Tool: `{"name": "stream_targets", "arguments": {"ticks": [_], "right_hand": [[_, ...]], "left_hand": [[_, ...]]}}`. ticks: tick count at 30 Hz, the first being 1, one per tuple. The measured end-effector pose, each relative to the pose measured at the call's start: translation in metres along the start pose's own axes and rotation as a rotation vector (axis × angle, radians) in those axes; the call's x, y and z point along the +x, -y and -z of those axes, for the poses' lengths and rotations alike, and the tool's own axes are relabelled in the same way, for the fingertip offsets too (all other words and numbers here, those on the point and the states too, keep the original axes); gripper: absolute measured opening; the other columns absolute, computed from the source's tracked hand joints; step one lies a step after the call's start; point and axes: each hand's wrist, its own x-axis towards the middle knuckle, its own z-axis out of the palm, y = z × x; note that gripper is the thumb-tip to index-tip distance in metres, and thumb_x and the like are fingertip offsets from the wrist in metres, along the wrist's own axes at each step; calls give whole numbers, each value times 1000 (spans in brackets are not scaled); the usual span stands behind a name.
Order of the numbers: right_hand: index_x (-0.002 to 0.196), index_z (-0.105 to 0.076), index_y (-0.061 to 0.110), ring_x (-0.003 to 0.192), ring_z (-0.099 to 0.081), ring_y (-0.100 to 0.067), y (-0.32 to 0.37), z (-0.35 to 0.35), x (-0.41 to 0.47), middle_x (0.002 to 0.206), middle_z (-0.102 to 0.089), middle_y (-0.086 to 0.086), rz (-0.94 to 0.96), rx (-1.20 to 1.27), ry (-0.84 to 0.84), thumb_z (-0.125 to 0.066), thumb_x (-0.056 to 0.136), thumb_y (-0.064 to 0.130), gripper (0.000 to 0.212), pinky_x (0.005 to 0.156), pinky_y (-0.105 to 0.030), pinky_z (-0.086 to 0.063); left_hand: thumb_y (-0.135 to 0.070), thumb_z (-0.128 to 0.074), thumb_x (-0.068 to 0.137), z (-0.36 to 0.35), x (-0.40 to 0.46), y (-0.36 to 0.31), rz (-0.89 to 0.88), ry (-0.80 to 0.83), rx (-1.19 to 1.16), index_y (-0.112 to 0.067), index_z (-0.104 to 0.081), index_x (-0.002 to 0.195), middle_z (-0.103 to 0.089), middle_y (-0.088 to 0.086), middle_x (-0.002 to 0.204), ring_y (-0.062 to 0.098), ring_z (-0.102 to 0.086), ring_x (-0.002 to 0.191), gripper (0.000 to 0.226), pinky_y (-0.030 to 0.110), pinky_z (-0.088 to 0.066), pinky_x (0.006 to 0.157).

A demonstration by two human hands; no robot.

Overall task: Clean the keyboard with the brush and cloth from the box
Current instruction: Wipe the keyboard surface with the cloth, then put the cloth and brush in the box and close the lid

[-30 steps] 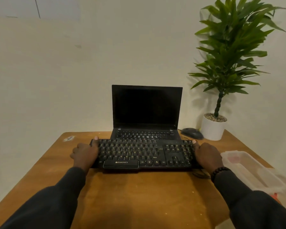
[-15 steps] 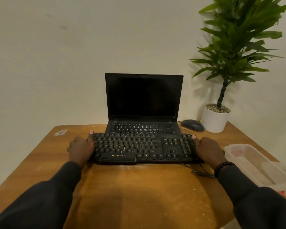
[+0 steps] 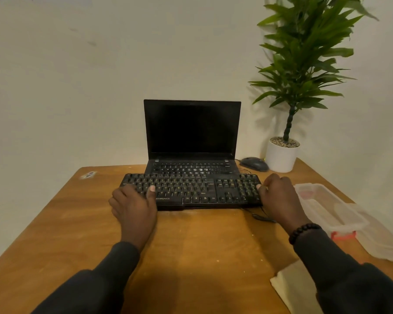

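A black keyboard point(image 3: 197, 189) lies across the wooden table point(image 3: 191, 245), its back edge against the front of an open laptop point(image 3: 192, 132). My left hand point(image 3: 134, 207) covers the keyboard's front left corner, thumb lying on the keys. At the keyboard's right end, my right hand point(image 3: 279, 200) holds the edge with its thumb against the side and fingers curled at the back corner. A clear plastic box point(image 3: 327, 207) stands open to the right. A pale cloth point(image 3: 288, 288) lies at the table's near right, partly under my right sleeve. No brush is in view.
The box's clear lid point(image 3: 383, 241) lies beside the box, near the table's right edge. A dark mouse point(image 3: 254, 163) and a white potted plant point(image 3: 281, 155) stand at the back right. The keyboard's cable point(image 3: 261, 216) trails behind my right wrist.
My left hand has slid from the keyboard's left end onto its front left corner, thumb now on the keys. The view has tilted down, bringing the cloth into sight.
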Motion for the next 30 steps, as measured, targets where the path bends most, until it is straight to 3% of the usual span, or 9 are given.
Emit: {"name": "stream_targets", "arguments": {"ticks": [3, 6, 9, 12, 21, 26, 28, 30], "right_hand": [[95, -55, 19, 80, -56, -16, 8, 11, -39, 95, -58, -4, 61, 156, -31, -56, 94, 17, 2, 70, -34, -54], [77, -51, 23, 67, -55, -12, 15, 15, -82, 73, -58, 3, 66, 236, -19, -59, 92, 23, 17, 56, -29, -47], [62, -47, 21, 57, -51, -11, 19, 12, -115, 58, -51, 3, 117, 177, -9, -58, 92, 30, 33, 49, -29, -37], [58, -42, 20, 53, -47, -11, 17, 8, -138, 53, -45, 4, 139, 164, 2, -55, 93, 37, 41, 48, -29, -33], [72, -50, 23, 62, -53, -11, 2, 7, -182, 64, -55, 5, 184, 235, 66, -57, 93, 38, 26, 55, -34, -47], [83, -51, 28, 69, -54, -6, -28, 29, -189, 78, -57, 10, 151, 224, -20, -59, 92, 32, 13, 58, -26, -48], [93, -54, 28, 82, -57, -8, -48, 46, -179, 91, -59, 9, 90, 125, -56, -60, 92, 29, 7, 69, -28, -52], [110, -55, 24, 95, -57, -14, -67, 61, -166, 105, -61, 3, 17, -66, -23, -59, 93, 29, 18, 79, -33, -53]], "left_hand": [[-34, -60, 95, 7, -36, -16, -86, 63, -56, -10, -48, 105, -39, 9, 111, 24, -37, 103, 29, 32, -30, 83], [-27, -59, 94, 13, -73, -35, -208, 189, -116, -18, -46, 87, -43, -3, 91, 16, -39, 84, 17, 29, -31, 69], [-22, -58, 96, 20, -105, -50, -307, 336, -145, -26, -39, 69, -44, -8, 73, 6, -40, 69, 33, 18, -29, 58], [-28, -58, 95, 29, -126, -58, -360, 364, -77, -28, -37, 66, -44, -10, 71, 3, -39, 66, 36, 21, -25, 55], [-30, -64, 91, 49, -168, -59, -388, 426, -144, -31, -34, 69, -44, -10, 75, 5, -41, 70, 38, 22, -28, 58], [-32, -64, 92, 50, -188, -69, -387, 496, -205, -25, -47, 80, -50, -10, 83, 7, -46, 77, 22, 19, -32, 61], [-33, -63, 93, 45, -193, -79, -402, 529, -228, -26, -52, 87, -52, -13, 89, 5, -47, 79, 14, 15, -33, 62], [-32, -61, 94, 37, -197, -91, -420, 563, -232, -26, -55, 95, -53, -13, 95, 4, -47, 83, 9, 13, -34, 65]]}}
